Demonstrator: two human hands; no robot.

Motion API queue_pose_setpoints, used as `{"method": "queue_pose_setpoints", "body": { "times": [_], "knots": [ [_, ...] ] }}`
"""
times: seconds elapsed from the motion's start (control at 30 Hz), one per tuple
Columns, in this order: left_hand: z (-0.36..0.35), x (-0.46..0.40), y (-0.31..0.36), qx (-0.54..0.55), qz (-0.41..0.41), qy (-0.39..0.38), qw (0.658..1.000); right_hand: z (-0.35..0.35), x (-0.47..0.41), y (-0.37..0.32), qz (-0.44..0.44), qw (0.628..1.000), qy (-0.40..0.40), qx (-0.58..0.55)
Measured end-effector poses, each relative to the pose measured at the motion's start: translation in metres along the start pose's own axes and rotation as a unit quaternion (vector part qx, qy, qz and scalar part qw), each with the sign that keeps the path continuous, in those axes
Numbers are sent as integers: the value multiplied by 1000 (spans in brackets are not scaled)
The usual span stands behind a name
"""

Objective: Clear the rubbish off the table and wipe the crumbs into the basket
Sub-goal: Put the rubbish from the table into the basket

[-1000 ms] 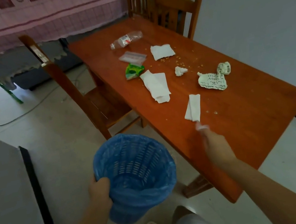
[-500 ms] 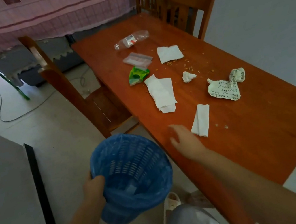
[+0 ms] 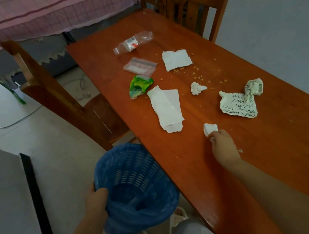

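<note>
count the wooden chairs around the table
2: one chair at the table's left side, one chair at its far end. Others may be out of frame.

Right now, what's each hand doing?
Left hand: closed on the blue basket rim.
Right hand: closed on the folded tissue on the table.

The right hand [image 3: 224, 149] covers most of the folded tissue [image 3: 210, 128], so only 1 corner shows. The left hand [image 3: 97, 200] has its fingertips hidden behind the basket [image 3: 136, 187] rim. Both forearms are cut by the bottom edge. The bottle [image 3: 132, 42] label is unreadable.
</note>
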State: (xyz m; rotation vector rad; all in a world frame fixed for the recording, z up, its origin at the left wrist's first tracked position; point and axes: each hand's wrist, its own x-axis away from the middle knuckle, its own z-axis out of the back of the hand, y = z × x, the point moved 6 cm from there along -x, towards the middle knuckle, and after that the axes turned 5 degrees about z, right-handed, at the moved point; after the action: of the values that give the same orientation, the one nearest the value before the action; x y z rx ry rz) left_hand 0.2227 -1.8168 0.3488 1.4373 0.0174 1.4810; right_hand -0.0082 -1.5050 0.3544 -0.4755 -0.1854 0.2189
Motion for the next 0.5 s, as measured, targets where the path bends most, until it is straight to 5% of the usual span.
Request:
{"method": "queue_pose_setpoints", "body": {
  "times": [0.13,0.3,0.4,0.5],
  "knots": [
    [-3,-8,7,-15,11,-16,1000,2,15,-65,86,987,52,-125],
    [-9,-25,25,-33,17,-29,999,-72,66,-161,224,954,-125,-156],
    [-10,-33,42,-47,10,-29,998,-98,66,-179,220,940,-225,-136],
    [-11,-41,57,-59,2,-45,997,-71,13,-176,163,968,-133,-140]
  ]
}}
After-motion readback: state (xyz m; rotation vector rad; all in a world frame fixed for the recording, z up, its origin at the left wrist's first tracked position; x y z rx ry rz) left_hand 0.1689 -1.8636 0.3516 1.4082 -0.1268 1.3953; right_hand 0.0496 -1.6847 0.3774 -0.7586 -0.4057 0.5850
